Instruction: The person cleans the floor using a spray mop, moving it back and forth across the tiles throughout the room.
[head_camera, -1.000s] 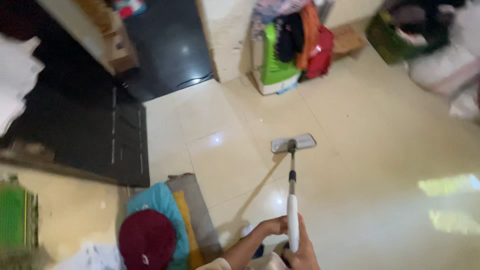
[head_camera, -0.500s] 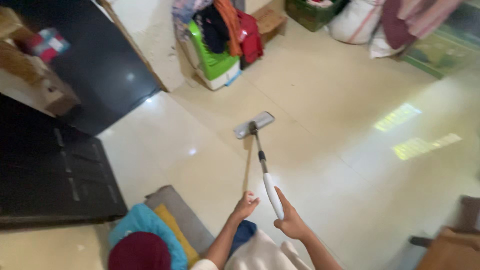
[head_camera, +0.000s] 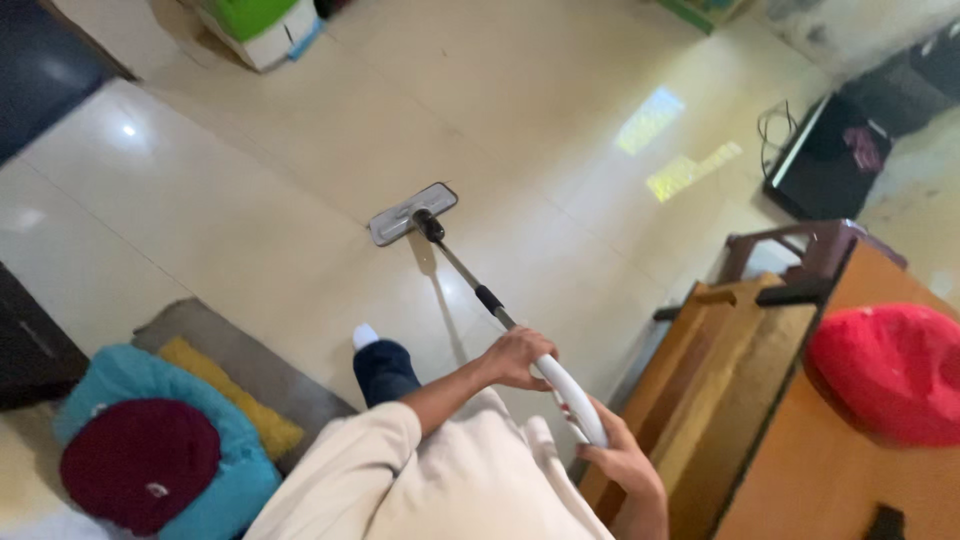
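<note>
Tiled floor (head_camera: 620, 90): mop (head_camera: 455, 262) in both hands (head_camera: 570, 410)

My right hand (head_camera: 622, 462) hides the top end of the white-handled flat mop (head_camera: 478, 292), and my forearm runs off the bottom edge. The green and white plastic box (head_camera: 262, 20) is cut off by the top edge, and the dark red round cushion (head_camera: 138, 464) by the bottom. The black flat device with cables (head_camera: 826, 158) is too blurred to identify.
</note>
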